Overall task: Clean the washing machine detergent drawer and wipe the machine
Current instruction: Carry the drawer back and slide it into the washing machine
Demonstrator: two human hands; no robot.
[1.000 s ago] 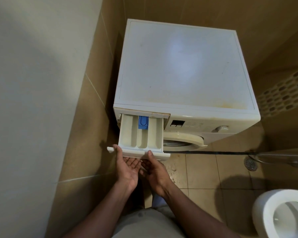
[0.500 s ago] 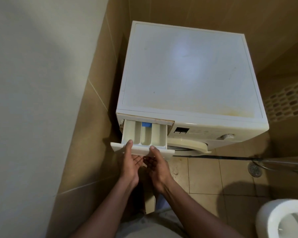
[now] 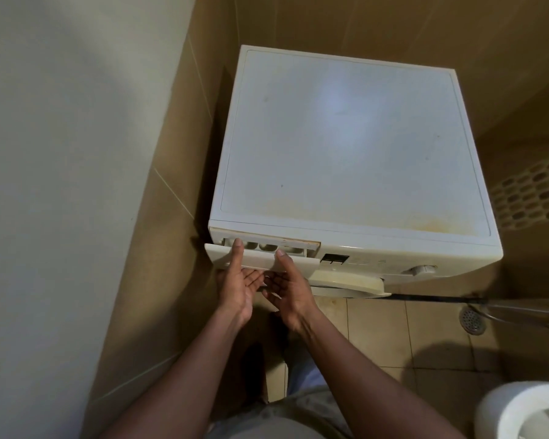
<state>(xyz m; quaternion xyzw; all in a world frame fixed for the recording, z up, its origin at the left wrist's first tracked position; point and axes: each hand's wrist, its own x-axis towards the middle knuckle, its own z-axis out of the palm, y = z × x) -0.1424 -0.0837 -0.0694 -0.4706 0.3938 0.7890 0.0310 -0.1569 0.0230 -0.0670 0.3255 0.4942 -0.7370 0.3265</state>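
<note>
The white washing machine stands in a tiled corner, its top stained yellowish along the front edge. Its cream detergent drawer at the front left sticks out only a little, with a thin strip of the compartments showing. My left hand holds the drawer front from below, thumb on its top edge. My right hand grips it the same way just to the right, thumb on top.
A tiled wall stands close on the left. The machine's round door hangs slightly ajar under the control panel. A floor drain and a hose lie at right. A toilet sits bottom right.
The drawer has slid from far out to almost fully in, both hands moving forward with it. The blue insert is now hidden inside.
</note>
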